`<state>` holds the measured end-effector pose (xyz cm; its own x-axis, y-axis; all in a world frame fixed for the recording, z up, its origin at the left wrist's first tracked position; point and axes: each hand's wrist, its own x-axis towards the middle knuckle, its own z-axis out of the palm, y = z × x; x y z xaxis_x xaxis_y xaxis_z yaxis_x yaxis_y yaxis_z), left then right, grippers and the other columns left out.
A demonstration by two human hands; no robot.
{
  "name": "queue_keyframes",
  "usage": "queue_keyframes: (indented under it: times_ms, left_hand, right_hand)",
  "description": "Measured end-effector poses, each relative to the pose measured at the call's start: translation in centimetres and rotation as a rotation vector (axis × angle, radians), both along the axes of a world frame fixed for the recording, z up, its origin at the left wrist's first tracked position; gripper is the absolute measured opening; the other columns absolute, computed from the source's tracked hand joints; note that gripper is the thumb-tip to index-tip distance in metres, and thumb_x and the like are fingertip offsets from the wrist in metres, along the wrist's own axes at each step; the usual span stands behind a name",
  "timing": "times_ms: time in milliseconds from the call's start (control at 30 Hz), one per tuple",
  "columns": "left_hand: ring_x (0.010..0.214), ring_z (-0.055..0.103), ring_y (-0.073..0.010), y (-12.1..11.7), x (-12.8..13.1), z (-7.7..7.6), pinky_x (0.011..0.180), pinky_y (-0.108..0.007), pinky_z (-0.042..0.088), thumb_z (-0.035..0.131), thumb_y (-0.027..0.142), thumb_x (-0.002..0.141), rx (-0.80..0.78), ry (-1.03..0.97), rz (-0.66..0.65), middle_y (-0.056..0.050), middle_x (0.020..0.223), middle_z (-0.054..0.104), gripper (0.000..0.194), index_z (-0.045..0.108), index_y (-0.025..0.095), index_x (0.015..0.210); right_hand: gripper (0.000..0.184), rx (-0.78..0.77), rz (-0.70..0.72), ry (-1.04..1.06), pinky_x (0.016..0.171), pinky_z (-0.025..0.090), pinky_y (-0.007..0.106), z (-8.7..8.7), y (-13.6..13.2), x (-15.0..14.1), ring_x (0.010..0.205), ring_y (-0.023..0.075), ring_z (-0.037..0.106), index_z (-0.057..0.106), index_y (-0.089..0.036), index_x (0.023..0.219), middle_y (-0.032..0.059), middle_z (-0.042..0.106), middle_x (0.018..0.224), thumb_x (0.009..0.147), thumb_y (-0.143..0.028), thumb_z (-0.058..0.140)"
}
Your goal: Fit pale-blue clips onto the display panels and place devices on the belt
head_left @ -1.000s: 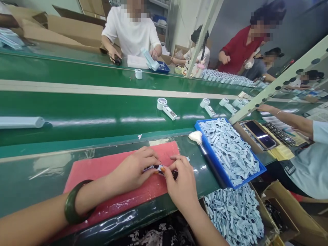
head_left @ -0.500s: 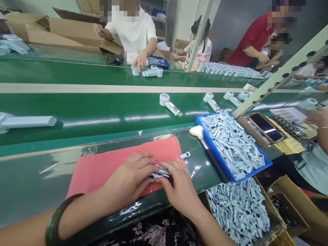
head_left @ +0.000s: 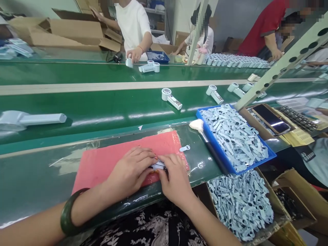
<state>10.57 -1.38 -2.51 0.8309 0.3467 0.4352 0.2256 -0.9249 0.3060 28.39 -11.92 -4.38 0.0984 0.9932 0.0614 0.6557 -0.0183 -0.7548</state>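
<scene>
My left hand and my right hand meet over a pink mat at the front of the bench. Between their fingertips they grip a small light-blue plastic piece with dark lettering, which the fingers largely cover. Both hands have bent fingers and thumbs pressed in from the near side. At the mat's right edge, apart from my right hand, lies a loose small light-blue cover with a dark spot.
Right of the mat are a white-tipped tool with a black handle and a blue tray heaped with covers. A cardboard box below holds more. Handheld fans lie on the green belt. A slanted post crosses at right. Co-workers are opposite.
Fans on the near belt have shifted slightly right. My hands remain together on the piece, with less of its dark part showing. The co-worker opposite has lifted a fan slightly.
</scene>
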Motion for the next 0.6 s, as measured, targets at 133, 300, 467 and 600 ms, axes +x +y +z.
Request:
queue_keyframes:
  times_ms: [133, 300, 467, 600]
  left_hand:
    - [0.117, 0.062, -0.021, 0.1, 0.0, 0.3, 0.105, -0.042, 0.051, 0.045, 0.022, 0.11, -0.022, 0.041, -0.014, -0.002, 0.121, 0.069, 0.019, 0.06, 0.022, 0.12]
    - [0.113, 0.061, -0.0321, 0.9, -0.3, 0.8, 0.091, -0.05, 0.057, 0.043, 0.024, 0.108, 0.194, 0.18, 0.001, -0.01, 0.117, 0.068, 0.023, 0.062, 0.018, 0.12]
    - [0.121, 0.059, -0.0316, 8.6, 1.3, 2.6, 0.096, -0.048, 0.054, 0.041, 0.002, 0.094, 0.378, 0.376, 0.002, -0.01, 0.121, 0.067, 0.037, 0.066, 0.02, 0.114]
    - [0.148, 0.038, -0.0391, 18.3, 5.6, 4.1, 0.118, -0.063, 0.038, 0.043, 0.002, 0.095, 0.468, 0.542, 0.276, -0.018, 0.14, 0.056, 0.034, 0.071, 0.015, 0.11]
  right_hand:
    - [0.038, 0.019, 0.035, 0.04, 0.104, 0.047, 0.054, -0.2, 0.0, 0.1, 0.116, 0.0307, 0.056, 0.061, -0.023, 0.136, 0.0087, 0.065, 0.125, 0.099, -0.018, 0.057]
    - [0.036, 0.196, -0.049, 0.093, 0.108, 0.05, 0.045, -0.4, -0.4, 3.3, 0.126, 0.0249, 0.057, 0.061, -0.023, 0.138, 0.008, 0.062, 0.136, 0.102, -0.02, 0.054]
    - [0.033, 0.232, -0.21, -0.381, 0.095, 0.053, 0.049, -0.6, 0.7, 7.8, 0.114, 0.0309, 0.059, 0.067, -0.023, 0.132, 0.0117, 0.066, 0.129, 0.102, -0.017, 0.055]
    - [0.026, 0.183, -0.072, -0.575, 0.084, 0.052, 0.047, -1.0, 2.1, 8.6, 0.105, 0.0313, 0.061, 0.071, -0.027, 0.122, 0.007, 0.071, 0.122, 0.101, -0.016, 0.06]
